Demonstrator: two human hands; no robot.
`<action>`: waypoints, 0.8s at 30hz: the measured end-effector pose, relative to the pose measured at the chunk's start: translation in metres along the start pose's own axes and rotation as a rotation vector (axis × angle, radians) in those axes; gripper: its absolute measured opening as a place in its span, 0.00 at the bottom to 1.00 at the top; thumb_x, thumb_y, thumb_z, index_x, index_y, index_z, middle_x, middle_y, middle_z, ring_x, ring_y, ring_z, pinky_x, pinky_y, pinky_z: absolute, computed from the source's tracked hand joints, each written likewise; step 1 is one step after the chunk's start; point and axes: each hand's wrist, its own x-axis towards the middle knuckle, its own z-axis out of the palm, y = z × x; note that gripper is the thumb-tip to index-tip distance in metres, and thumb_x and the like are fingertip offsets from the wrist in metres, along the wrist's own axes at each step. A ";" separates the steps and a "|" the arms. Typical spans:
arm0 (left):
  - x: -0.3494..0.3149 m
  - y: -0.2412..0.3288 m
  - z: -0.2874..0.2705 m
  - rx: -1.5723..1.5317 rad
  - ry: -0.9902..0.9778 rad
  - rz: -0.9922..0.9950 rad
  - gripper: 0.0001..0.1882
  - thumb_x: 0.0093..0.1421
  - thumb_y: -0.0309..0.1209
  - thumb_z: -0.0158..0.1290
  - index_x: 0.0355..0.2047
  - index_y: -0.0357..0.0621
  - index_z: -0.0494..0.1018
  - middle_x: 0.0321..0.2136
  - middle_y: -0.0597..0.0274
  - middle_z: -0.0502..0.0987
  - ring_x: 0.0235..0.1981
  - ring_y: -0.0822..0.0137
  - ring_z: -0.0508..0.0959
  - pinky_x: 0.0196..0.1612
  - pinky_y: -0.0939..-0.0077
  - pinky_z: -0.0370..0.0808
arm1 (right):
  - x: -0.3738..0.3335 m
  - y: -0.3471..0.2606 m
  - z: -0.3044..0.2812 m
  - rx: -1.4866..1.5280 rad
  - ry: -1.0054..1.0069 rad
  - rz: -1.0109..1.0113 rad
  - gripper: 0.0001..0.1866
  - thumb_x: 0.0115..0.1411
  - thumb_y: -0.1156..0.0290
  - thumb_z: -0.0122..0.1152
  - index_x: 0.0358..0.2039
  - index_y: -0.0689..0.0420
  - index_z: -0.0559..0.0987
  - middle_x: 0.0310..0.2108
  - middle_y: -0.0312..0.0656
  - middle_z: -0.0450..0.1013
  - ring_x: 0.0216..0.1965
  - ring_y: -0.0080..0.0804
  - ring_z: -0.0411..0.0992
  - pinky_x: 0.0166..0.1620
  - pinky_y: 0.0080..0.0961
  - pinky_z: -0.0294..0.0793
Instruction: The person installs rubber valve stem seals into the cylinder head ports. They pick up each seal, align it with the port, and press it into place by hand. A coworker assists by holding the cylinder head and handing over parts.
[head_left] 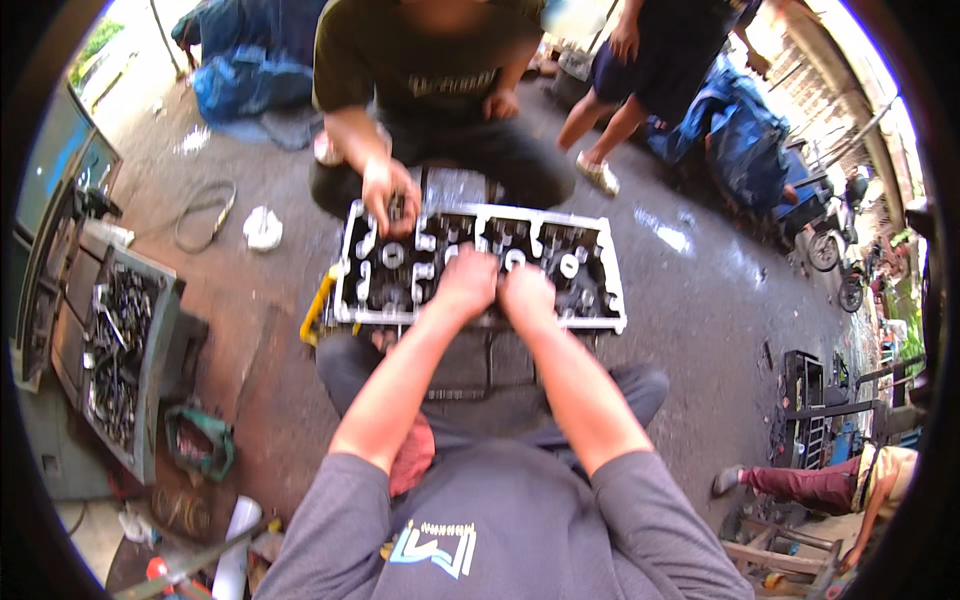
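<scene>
A cylinder head (590,322) with a silver rim and dark, oily chambers lies in front of me, its long side across my knees. Over its middle, my left hand (470,278) reaches in with the fingers curled. My right hand (526,290) is close beside it, curled as well. Both sets of fingertips point down into the cylinder head, and what they grip is hidden. Across from me, a co-worker's hand (385,198) holds a small dark metal part (398,208) above the far left corner.
A yellow frame piece (318,308) sticks out at the cylinder head's left. Further left stands a metal tray (150,370) full of tools, with a green casing (200,440) below it. A looped belt (228,215) lies on the floor. Other people stand back right and lower right.
</scene>
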 end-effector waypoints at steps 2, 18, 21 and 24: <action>0.002 -0.002 0.009 0.230 -0.073 -0.014 0.11 0.55 0.33 0.48 0.27 0.45 0.81 0.33 0.54 0.80 0.43 0.53 0.76 0.49 0.53 0.69 | -0.002 -0.004 -0.009 0.115 0.005 0.011 0.19 0.53 0.56 0.63 0.34 0.61 0.79 0.37 0.53 0.77 0.41 0.50 0.77 0.44 0.45 0.75; -0.011 0.001 0.045 0.069 0.266 -0.069 0.08 0.51 0.29 0.51 0.27 0.42 0.80 0.33 0.56 0.78 0.48 0.57 0.71 0.58 0.55 0.60 | 0.008 0.006 -0.013 0.158 -0.122 0.191 0.58 0.50 0.50 0.67 0.68 0.67 0.44 0.69 0.56 0.48 0.72 0.55 0.35 0.70 0.55 0.32; -0.010 0.003 0.046 0.066 0.285 -0.089 0.08 0.51 0.29 0.51 0.26 0.42 0.80 0.33 0.56 0.78 0.48 0.57 0.71 0.58 0.55 0.60 | 0.012 0.002 -0.016 0.143 -0.144 0.207 0.60 0.49 0.50 0.68 0.68 0.69 0.43 0.69 0.58 0.48 0.72 0.57 0.36 0.69 0.56 0.33; -0.007 0.005 0.046 0.090 0.267 -0.116 0.08 0.51 0.29 0.51 0.26 0.41 0.79 0.32 0.55 0.78 0.48 0.56 0.71 0.58 0.54 0.60 | 0.016 0.001 -0.015 0.135 -0.146 0.220 0.58 0.48 0.52 0.66 0.68 0.69 0.44 0.68 0.59 0.49 0.71 0.57 0.37 0.69 0.58 0.34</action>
